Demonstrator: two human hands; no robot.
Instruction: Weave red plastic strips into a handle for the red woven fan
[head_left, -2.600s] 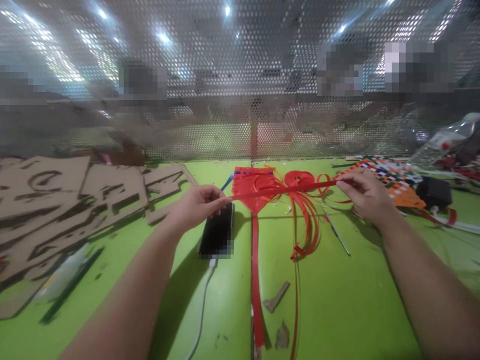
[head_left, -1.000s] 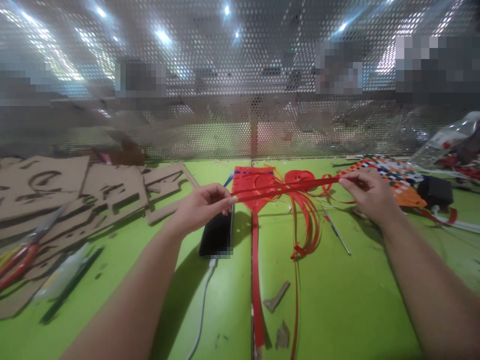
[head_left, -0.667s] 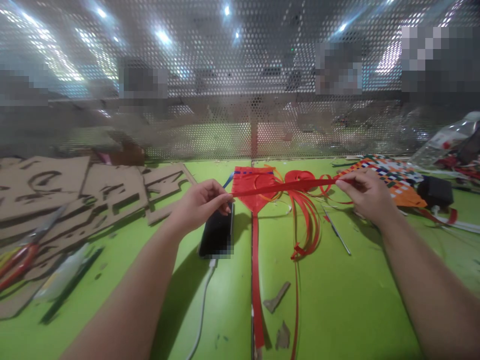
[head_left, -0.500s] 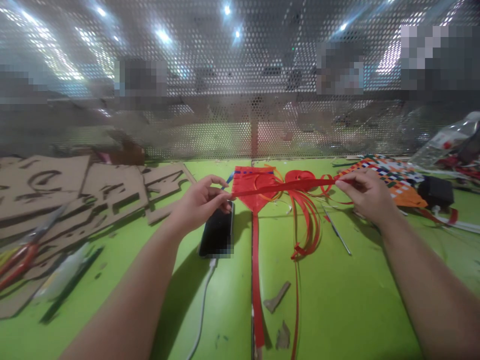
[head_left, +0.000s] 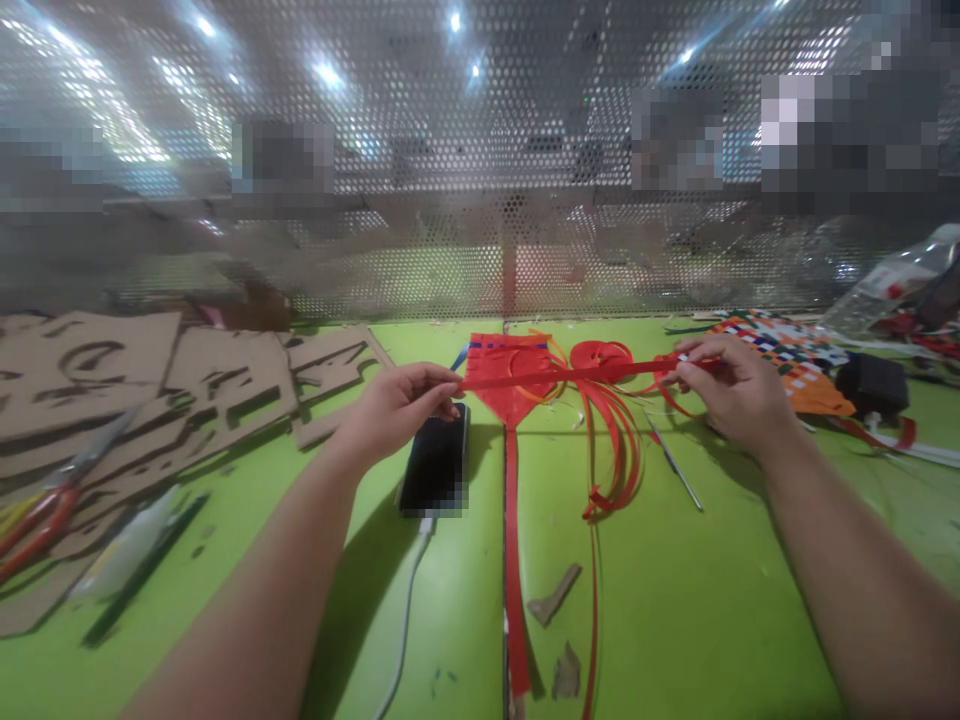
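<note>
A red ribbon (head_left: 555, 376) is stretched nearly level between my two hands, a little higher at the right end. My left hand (head_left: 409, 405) pinches its left end above a black phone (head_left: 435, 465). The other end is between the thumb and fingers of my right hand (head_left: 724, 385). Behind the ribbon lies a red pointed piece (head_left: 511, 402) with a blue strip woven through its top. From its tip a long red strip (head_left: 514, 560) runs toward me. Loops of red ribbon (head_left: 622, 450) and a red coil (head_left: 600, 352) lie right of it.
Cut cardboard sheets (head_left: 112, 370), scissors (head_left: 64, 495) and a glue bottle (head_left: 131, 545) lie left. At right are a colourful woven piece (head_left: 787, 350), a black box (head_left: 874, 385) and a plastic bottle (head_left: 892, 280). A slim metal tool (head_left: 679, 468) lies mid-right. A perforated screen (head_left: 420, 250) stands behind.
My left fingers have closed together on the ribbon's left end, where they were more spread. My right fingers have shifted slightly on the other end. The ribbon stays stretched between them.
</note>
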